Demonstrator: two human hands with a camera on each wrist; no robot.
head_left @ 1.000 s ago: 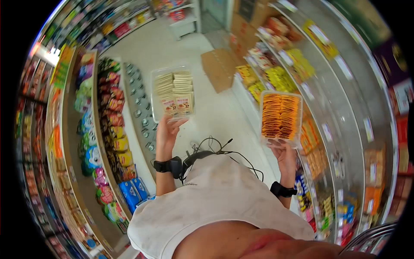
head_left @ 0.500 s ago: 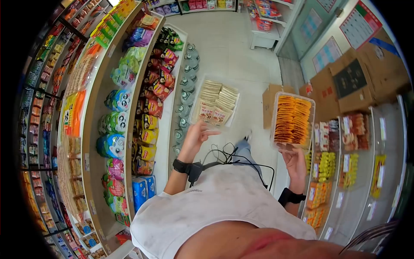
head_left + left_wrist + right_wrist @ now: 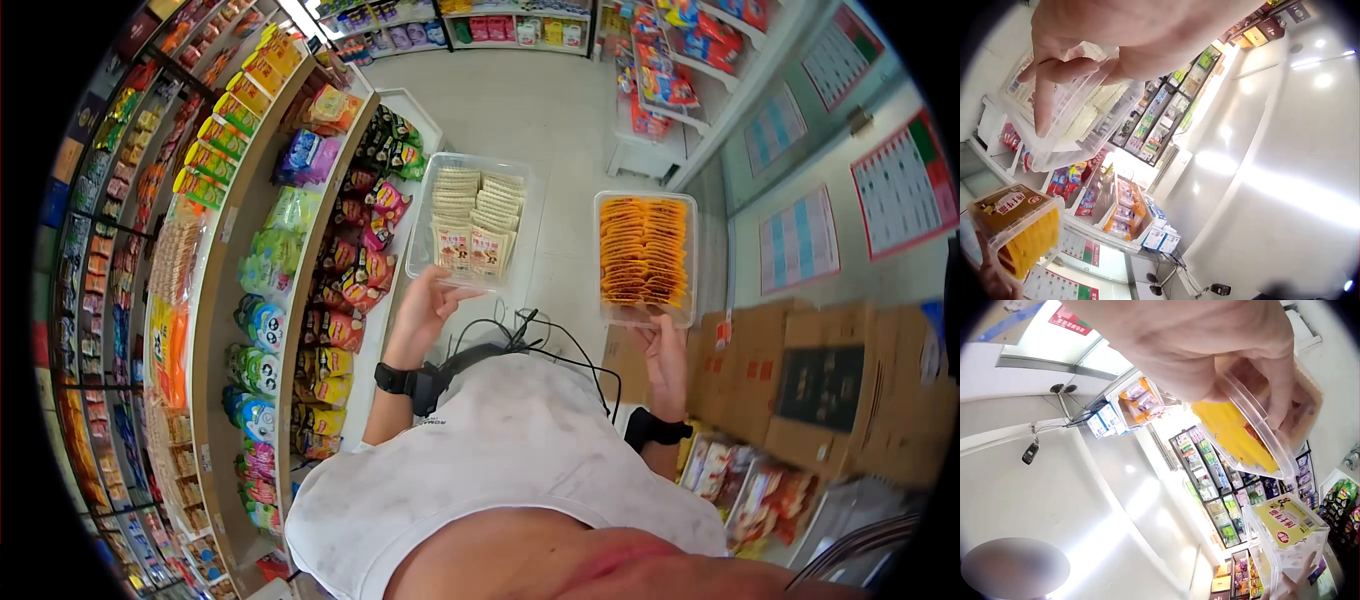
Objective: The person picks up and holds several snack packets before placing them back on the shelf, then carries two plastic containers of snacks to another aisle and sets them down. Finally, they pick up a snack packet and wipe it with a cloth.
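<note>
At the near end of a clear plastic tub (image 3: 419, 235), my left hand (image 3: 422, 312) grips the wall with fingers and thumb. Inside stand two rows of cream-coloured packets (image 3: 478, 210). My right hand (image 3: 663, 362) holds a second clear tub (image 3: 692, 262) by its near end, filled with two rows of orange packets (image 3: 643, 245). Both tubs are held out in front of the body, side by side and apart. In the left wrist view the orange-packet tub shows a brown label (image 3: 1010, 209); the right wrist view shows a yellow label (image 3: 1284, 520) on the other tub.
Shelves of bagged snacks (image 3: 350, 255) run along the left. Cardboard boxes (image 3: 740, 375) stand at the right below a glass door with posted sheets (image 3: 800, 240). A white rack (image 3: 655, 150) stands ahead on the right. Black cables (image 3: 520, 330) hang at the waist.
The person has moved forward along the aisle; the boxes and door now lie at the right and the back shelves look nearer. Both hands keep hold of their tubs.
</note>
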